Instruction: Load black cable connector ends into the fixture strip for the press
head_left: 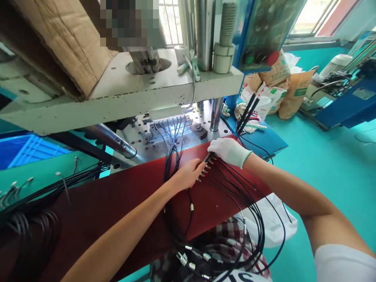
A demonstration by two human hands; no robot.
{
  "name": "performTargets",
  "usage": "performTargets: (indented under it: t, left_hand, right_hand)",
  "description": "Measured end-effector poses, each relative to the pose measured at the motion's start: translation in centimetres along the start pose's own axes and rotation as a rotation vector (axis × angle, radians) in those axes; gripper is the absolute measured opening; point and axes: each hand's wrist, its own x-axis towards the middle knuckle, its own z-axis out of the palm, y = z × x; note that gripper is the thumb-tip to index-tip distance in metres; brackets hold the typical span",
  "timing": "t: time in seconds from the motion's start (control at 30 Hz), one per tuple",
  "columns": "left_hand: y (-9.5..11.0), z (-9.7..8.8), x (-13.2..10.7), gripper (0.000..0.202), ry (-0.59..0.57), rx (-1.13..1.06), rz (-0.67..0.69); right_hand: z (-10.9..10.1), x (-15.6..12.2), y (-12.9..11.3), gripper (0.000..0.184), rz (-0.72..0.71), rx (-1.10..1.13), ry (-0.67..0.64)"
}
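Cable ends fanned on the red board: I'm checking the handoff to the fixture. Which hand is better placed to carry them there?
Probably the right hand: it already pinches the cable ends and lies nearer the fixture. The left hand only presses the cables flat.

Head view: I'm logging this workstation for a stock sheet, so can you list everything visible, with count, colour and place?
cables: many, black with metal tips, fanned over the mat
mat: one, dark red, across the bench
press plate: one, grey, overhead
fixture: one, grey metal, under the plate, cables laid in it
cardboard: one, brown, upper left
crate: one, blue, far left
sacks: several, brown and white, on the floor at right
left hand: bare, resting on the cable tips
right hand: white glove, gripping a cable end
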Motion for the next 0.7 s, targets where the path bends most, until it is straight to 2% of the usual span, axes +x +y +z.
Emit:
performTargets:
  t: [0.1, 0.27, 0.43, 0.53, 0.6, 0.63, 0.67, 0.7]
  left_hand:
    - [0.9, -0.2, 0.5, 0.039, 0.134, 0.400, 0.095]
    - [1.4, 0.1, -0.6, 0.037, 0.225, 0.766, 0.031]
    - [0.5, 0.8, -0.9, 0.038, 0.277, 0.882, 0.046]
    - [-0.3, 0.9, -0.7, 0.039, 0.307, 0.865, 0.032]
    - [-0.6, 0.8, -0.6, 0.037, 0.311, 0.787, 0.023]
    - [-0.8, 0.7, -0.6, 0.036, 0.309, 0.734, 0.019]
    - [-0.9, 0.6, -0.6, 0.035, 0.308, 0.681, 0.014]
    - [-1.1, 0.5, -0.6, 0.035, 0.309, 0.634, 0.009]
  right_hand:
    - [0.6, 0.8, 0.9, 0.023, 0.009, 0.004, -0.013]
    - [0.1, 1.5, 1.4, 0.027, -0.014, 0.031, 0.002]
    - [0.7, 1.6, 1.3, 0.028, -0.009, 0.096, 0.069]
    - [0.7, -0.3, 1.3, 0.027, -0.026, 0.155, 0.129]
    - [0.2, -2.5, 2.9, 0.031, -0.036, 0.295, 0.294]
    - [-0.1, -3.7, 4.6, 0.034, 0.009, 0.438, 0.454]
    - [-0.4, -4.8, 6.8, 0.032, 0.097, 0.608, 0.648]
    - [-0.6, -5.8, 9.5, 0.031, 0.328, 0.751, 0.834]
